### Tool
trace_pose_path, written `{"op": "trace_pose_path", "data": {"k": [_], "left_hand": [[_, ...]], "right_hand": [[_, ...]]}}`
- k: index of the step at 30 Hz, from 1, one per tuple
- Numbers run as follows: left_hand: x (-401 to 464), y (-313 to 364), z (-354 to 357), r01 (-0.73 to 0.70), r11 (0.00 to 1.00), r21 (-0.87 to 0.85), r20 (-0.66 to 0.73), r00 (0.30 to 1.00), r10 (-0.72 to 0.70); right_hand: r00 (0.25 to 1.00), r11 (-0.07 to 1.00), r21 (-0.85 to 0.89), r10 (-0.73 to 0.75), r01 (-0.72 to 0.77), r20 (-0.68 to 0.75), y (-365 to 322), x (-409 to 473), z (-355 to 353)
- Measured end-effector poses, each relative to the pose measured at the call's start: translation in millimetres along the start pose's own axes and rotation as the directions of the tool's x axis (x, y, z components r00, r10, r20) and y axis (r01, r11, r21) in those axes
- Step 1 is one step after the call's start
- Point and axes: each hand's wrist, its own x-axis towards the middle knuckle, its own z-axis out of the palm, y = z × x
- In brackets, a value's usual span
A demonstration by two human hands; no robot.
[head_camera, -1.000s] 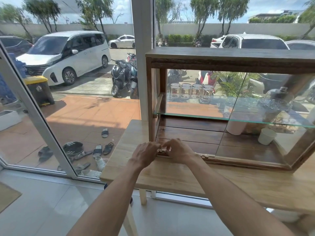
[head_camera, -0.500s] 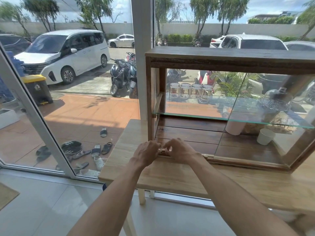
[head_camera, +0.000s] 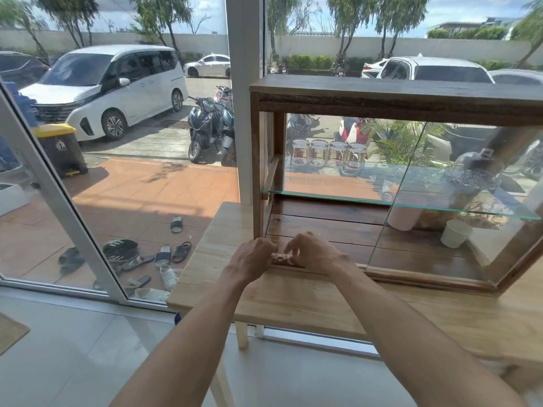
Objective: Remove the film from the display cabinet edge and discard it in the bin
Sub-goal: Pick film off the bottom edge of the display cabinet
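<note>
A wooden display cabinet (head_camera: 382,95) with glass panes stands on a light wooden table (head_camera: 293,306). At the left end of its lower front edge a small pale strip of film (head_camera: 281,256) shows between my hands. My left hand (head_camera: 251,258) and my right hand (head_camera: 313,255) both pinch at that strip, fingertips almost touching, knuckles resting on the cabinet's bottom rail. Most of the film is hidden under my fingers. No indoor bin is in view.
Inside the cabinet are several glass jars (head_camera: 329,154) on a glass shelf (head_camera: 411,204), a white cup (head_camera: 455,233) and a white tube below. A glass wall is at left; outside stand a yellow-lidded bin (head_camera: 60,148), scooters, cars and sandals.
Both hands stay at the same spot on the lower edge. The fingers have shifted slightly and a bit more of the pale film shows between them.
</note>
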Motion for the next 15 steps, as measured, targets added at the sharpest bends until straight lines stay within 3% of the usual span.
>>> {"op": "trace_pose_path", "data": {"k": [15], "left_hand": [[-3.7, 0.4, -0.9, -0.033, 0.998, -0.044, -0.037, 0.999, 0.032]], "right_hand": [[0.996, 0.996, 0.042, -0.079, 0.080, -0.028, 1.4, 4.6, 3.4]]}}
